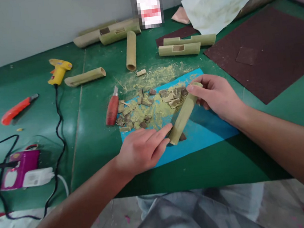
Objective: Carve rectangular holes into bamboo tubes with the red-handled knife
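Note:
A pale green bamboo tube (184, 118) slants over the blue sheet (200, 134). Its upper end is in my right hand (216, 95), thumb on top and fingers curled beneath. My left hand (145, 147) is at the lower end, its extended fingertips at the tube's left side; it does not wrap round the tube. Chips and pale green shavings (159, 109) lie on the sheet's upper left part. A red-handled knife (112, 109) rests just left of them, blade pointing away from me.
A yellow glue gun (59, 70), an orange cutter (17, 110) and a purple power block (21, 169) with cables are at the left. Bamboo pieces (131, 50) lie behind. A dark brown sheet (268, 49) and white paper (213, 4) are toward the right.

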`<state>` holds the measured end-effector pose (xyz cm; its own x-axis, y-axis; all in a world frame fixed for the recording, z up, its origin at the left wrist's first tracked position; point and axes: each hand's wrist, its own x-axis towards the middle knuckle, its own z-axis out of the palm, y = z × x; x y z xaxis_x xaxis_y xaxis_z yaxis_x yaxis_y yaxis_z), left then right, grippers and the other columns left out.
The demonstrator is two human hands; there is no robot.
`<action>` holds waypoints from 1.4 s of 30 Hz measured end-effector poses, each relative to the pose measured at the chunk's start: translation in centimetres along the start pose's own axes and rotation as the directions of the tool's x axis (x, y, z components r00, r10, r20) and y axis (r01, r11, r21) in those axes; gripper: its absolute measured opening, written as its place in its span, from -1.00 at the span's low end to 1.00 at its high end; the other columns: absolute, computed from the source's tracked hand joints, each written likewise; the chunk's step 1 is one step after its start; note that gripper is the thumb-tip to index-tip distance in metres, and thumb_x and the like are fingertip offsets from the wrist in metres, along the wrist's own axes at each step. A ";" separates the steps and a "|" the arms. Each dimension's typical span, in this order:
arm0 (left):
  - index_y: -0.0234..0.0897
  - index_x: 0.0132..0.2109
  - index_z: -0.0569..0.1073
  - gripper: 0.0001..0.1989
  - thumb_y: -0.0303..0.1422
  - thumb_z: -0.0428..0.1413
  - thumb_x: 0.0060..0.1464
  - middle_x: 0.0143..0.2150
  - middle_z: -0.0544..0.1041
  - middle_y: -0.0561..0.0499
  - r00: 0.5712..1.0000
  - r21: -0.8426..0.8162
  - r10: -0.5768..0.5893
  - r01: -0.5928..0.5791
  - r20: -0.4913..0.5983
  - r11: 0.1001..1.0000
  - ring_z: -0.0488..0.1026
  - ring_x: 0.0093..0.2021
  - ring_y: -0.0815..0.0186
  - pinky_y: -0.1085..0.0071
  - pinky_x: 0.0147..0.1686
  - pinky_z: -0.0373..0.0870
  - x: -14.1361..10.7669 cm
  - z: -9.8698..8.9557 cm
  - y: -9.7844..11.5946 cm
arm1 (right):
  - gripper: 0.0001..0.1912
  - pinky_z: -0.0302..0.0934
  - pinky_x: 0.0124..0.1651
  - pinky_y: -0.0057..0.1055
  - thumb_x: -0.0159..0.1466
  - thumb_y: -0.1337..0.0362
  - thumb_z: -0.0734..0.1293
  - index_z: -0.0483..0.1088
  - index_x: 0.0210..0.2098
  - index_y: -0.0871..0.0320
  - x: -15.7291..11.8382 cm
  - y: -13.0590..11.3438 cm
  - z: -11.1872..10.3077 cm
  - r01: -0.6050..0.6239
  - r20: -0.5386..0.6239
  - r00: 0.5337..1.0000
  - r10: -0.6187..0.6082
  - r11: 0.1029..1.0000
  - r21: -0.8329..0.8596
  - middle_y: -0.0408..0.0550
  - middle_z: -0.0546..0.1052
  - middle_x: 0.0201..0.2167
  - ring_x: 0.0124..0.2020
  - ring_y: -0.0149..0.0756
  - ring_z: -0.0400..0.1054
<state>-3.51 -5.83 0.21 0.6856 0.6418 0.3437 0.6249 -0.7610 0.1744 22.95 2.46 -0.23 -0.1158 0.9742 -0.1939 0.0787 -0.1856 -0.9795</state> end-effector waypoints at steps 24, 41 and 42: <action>-0.19 -0.05 0.71 -0.89 -0.35 0.31 0.32 -0.15 0.70 -0.02 0.985 -0.047 -0.171 0.171 0.005 0.984 0.66 -0.17 0.27 0.42 -0.22 0.56 2.4 1.4 -0.5 | -0.56 0.01 -0.59 -0.41 0.29 -0.06 0.56 0.35 -0.45 0.03 1.4 0.9 -0.6 0.066 -0.120 0.992 -0.024 0.930 0.360 -0.24 0.30 -0.60 -0.62 -0.44 0.10; -0.26 -0.21 0.62 -0.96 -0.39 0.30 0.18 -0.32 0.67 0.03 0.819 -0.594 -0.566 0.409 -0.096 0.693 0.57 -0.36 0.37 0.46 -0.31 0.53 5.6 1.0 -3.1 | -0.60 -0.02 -0.63 -0.45 0.31 -0.01 0.55 0.36 -0.42 0.04 1.2 1.5 0.0 0.135 -0.142 0.985 -0.099 0.953 0.271 -0.27 0.22 -0.60 -0.62 -0.44 0.14; -0.26 -0.20 0.62 -0.95 -0.39 0.30 0.17 -0.31 0.67 0.03 0.811 -0.620 -0.573 0.390 -0.118 0.681 0.56 -0.36 0.38 0.47 -0.31 0.53 5.9 1.0 -3.1 | -0.61 -0.03 -0.63 -0.46 0.31 0.00 0.54 0.36 -0.42 0.04 1.2 1.5 0.2 0.141 -0.145 0.984 -0.105 0.955 0.262 -0.27 0.23 -0.60 -0.62 -0.44 0.14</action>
<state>-0.98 0.42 0.79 0.1544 0.9452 0.2877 0.4612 -0.3265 0.8251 22.78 3.29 -1.93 0.0215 0.9966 -0.0798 -0.2001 -0.0739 -0.9770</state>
